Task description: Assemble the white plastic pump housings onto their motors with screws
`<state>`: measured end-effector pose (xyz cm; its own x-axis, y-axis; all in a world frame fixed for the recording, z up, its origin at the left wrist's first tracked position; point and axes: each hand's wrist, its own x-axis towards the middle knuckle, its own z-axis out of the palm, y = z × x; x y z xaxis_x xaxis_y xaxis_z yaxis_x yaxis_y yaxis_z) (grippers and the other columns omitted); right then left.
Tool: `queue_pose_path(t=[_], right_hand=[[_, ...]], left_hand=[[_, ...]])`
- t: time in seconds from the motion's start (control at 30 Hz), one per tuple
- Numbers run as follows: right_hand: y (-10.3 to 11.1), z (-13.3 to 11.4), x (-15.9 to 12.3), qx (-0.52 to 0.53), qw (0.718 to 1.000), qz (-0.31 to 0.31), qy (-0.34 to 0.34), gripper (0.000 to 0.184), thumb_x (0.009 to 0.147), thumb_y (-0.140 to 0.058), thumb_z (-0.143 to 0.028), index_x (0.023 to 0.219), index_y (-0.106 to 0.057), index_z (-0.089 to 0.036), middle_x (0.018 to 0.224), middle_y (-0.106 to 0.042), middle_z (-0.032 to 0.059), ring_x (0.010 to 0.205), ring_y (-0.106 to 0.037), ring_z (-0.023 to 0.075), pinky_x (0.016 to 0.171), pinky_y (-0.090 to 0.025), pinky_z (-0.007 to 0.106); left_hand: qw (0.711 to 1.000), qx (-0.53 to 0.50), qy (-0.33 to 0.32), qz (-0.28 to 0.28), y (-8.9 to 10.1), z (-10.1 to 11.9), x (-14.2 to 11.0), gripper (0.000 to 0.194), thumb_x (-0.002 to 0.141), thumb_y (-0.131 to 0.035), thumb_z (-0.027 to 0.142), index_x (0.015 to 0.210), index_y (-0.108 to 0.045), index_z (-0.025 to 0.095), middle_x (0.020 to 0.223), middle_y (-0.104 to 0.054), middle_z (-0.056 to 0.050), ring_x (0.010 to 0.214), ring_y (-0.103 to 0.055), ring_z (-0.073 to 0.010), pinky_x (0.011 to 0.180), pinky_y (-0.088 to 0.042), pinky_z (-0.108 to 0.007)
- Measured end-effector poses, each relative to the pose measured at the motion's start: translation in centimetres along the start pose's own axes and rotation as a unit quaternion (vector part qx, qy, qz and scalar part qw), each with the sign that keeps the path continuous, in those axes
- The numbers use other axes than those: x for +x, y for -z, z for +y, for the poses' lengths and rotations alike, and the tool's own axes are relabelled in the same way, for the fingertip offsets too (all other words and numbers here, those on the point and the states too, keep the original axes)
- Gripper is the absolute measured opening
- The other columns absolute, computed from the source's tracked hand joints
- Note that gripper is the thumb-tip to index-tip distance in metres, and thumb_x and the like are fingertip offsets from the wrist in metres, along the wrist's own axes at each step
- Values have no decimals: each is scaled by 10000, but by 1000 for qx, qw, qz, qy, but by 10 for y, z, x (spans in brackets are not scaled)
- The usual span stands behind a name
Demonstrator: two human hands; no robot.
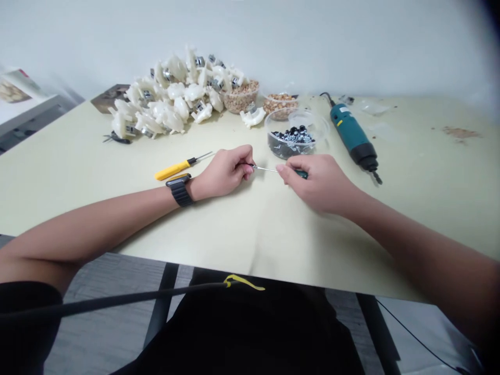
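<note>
My right hand (318, 179) is closed round the dark green handle of a screwdriver (301, 174), whose thin metal shaft points left. My left hand (228, 172), with a black watch at the wrist, pinches a small dark part (251, 166) at the tip of that shaft. Fingers hide most of this part, so its kind does not show. Just behind the hands stands a clear round tub (283, 148) holding shiny black pieces. Beside my left wrist lies a yellow-handled screwdriver (174, 170), its shaft angled toward the back right.
A heap of white plastic assemblies with metal bits (175, 99) covers the back left. Small pliers (117, 138) lie before it. Two tubs of brown pieces (241, 101) stand behind. A teal electric screwdriver (353, 133) lies at right. A dark cord with a yellow tie (230, 284) crosses below the table edge.
</note>
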<state>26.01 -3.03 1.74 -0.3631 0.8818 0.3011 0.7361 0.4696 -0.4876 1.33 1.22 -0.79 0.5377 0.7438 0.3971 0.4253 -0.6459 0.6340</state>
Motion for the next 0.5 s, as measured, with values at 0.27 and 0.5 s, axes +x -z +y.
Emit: queue_pose_path(t=[0.27, 0.5], right_hand=[[0, -5, -7, -14, 993, 93, 72, 312, 918, -781, -356, 784, -529, -229, 698, -590, 6, 629, -452, 162, 648, -336, 346], [-5, -1, 0, -20, 996, 82, 42, 281, 952, -733, -364, 822, -523, -230, 652, -536, -17, 582, -396, 146, 638, -303, 337]], left_hand=[[997, -70, 25, -20, 0, -5, 5, 117, 869, -555, 119, 833, -488, 208, 652, -641, 40, 545, -550, -99, 572, -436, -223], [993, -114, 32, -14, -3, -14, 8, 141, 901, -606, 165, 829, -494, 211, 650, -646, 27, 508, -518, -98, 519, -409, -228]])
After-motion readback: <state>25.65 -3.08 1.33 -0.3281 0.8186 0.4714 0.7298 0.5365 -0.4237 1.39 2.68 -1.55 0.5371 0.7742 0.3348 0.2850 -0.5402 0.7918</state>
